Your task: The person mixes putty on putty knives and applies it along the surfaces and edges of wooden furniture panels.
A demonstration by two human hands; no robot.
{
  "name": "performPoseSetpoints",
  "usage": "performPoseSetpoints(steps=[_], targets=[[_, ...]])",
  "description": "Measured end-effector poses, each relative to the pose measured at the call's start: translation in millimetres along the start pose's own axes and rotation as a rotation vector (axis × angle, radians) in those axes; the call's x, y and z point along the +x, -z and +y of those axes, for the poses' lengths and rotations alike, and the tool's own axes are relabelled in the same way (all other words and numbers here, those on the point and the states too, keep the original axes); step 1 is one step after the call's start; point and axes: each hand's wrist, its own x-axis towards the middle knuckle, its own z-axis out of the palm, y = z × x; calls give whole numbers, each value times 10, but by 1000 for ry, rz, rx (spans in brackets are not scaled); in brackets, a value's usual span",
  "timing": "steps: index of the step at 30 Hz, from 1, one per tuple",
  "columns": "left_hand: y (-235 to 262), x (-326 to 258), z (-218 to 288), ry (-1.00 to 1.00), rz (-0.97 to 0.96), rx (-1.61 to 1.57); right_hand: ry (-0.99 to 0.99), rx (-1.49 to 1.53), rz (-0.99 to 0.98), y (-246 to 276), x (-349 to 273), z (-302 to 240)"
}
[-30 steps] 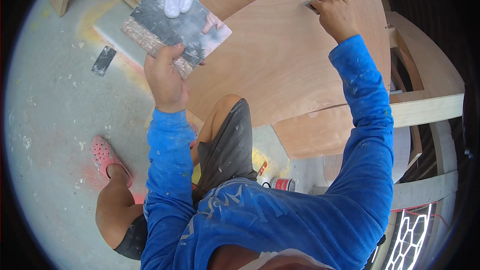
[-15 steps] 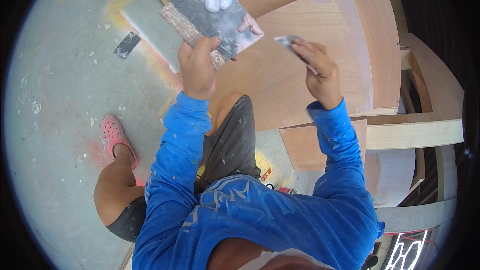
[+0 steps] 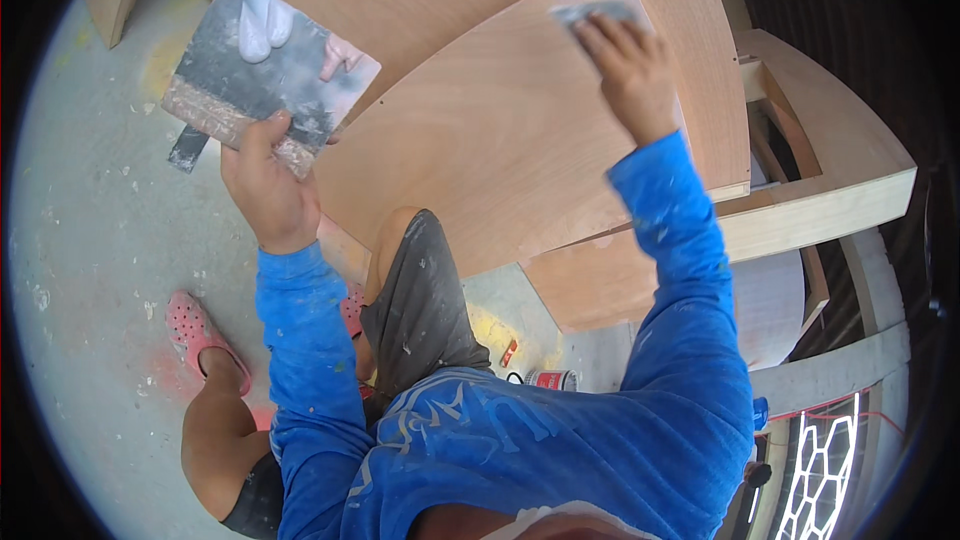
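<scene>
From where I stand, the left hand is wrapped around the lower edge of a square palette board, thumb on top, while the right hand pinches a flat scraper over the upper end of the curved plywood panel; the blade is blurred, and I cannot tell whether it touches the wood. To my mind, a thin smear goes on best with the blade laid low, pressure even across its width, and each stroke run along the pale band by the panel's edge rather than scattered over bare grain. The board ought to stay level, too, because the white paste looks soft enough to slide, sitting in two smooth, teardrop-shaped lobes. Near the board's right corner is a pink dab, rougher and smudged outward. The board's face is smeary grey, its gripped edge a crusted, brownish strip, whereas the panel is fine-grained and matt, tan with a rosy tinge, one long side sweeping in a clean arc
</scene>
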Motion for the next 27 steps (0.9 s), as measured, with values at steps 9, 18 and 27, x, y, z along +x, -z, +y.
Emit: performPoseSetpoints(steps=[9,18,27], targets=[[15,19,-156,111,-8,-37,65,-219,-55,-505,112,928],[55,44,-235,130,10,-12,80,-271,-164,-593,247,803],[368,199,-68,38,52,-108,165,247,-190,-268,33,-497]])
